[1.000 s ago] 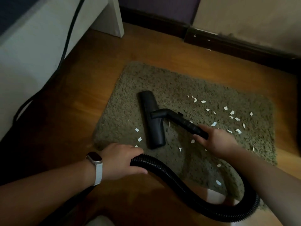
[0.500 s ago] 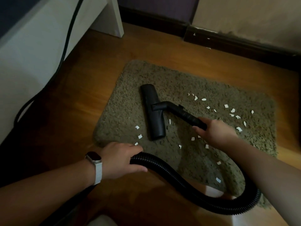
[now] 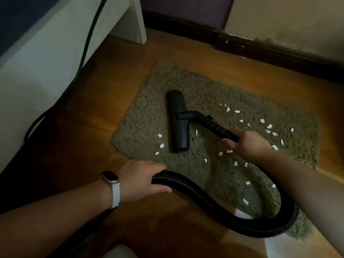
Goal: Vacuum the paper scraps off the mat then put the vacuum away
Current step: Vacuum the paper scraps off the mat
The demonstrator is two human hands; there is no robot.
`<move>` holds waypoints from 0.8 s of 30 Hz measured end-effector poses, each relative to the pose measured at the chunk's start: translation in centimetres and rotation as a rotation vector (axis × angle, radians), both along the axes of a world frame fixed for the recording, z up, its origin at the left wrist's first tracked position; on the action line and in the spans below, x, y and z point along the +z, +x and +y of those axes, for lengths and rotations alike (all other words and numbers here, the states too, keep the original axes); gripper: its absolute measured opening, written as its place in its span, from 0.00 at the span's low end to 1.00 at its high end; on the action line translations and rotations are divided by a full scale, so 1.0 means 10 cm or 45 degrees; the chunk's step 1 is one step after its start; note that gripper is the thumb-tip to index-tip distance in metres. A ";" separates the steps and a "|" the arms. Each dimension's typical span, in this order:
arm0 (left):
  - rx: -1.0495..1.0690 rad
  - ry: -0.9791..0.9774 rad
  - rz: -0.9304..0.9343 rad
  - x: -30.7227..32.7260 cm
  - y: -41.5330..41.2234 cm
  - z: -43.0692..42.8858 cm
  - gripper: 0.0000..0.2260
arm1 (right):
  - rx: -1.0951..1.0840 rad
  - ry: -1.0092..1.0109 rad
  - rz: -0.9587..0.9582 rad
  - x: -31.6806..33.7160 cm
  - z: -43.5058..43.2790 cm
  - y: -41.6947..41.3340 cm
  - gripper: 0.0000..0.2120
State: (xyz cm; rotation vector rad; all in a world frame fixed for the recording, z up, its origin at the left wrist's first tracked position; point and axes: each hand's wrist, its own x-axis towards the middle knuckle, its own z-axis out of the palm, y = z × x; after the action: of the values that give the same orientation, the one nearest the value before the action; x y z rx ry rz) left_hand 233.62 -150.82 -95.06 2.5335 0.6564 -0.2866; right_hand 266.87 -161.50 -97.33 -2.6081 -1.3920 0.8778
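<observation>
The left hand (image 3: 141, 178), with a watch (image 3: 109, 177) on its wrist, is curled round the ribbed black hose (image 3: 204, 198) just off the near edge of the mat (image 3: 149, 123). The right hand (image 3: 247, 144) grips the rear end of the wand (image 3: 214, 125), which slants down to the nozzle (image 3: 178, 121) lying flat on the mat's left half. White scraps (image 3: 227, 109) lie scattered on the mat, mostly right of the nozzle, a few just left of it. The hose loops under the right forearm
</observation>
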 end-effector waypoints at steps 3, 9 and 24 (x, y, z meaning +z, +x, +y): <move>0.000 0.016 0.003 0.00 0.00 0.00 0.28 | 0.091 0.005 -0.037 0.03 -0.05 -0.01 0.13; -0.017 0.051 -0.008 0.01 0.01 0.01 0.26 | 0.287 -0.062 -0.018 0.05 -0.02 -0.23 0.17; 0.051 0.065 -0.030 0.02 -0.03 0.06 0.27 | 0.241 0.034 -0.067 -0.03 -0.19 -0.20 0.18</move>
State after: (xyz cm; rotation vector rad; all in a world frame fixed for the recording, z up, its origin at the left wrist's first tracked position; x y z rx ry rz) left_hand 233.36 -150.19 -94.89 2.5648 0.7130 -0.2288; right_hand 264.87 -163.35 -97.65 -2.5288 -1.6743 0.8088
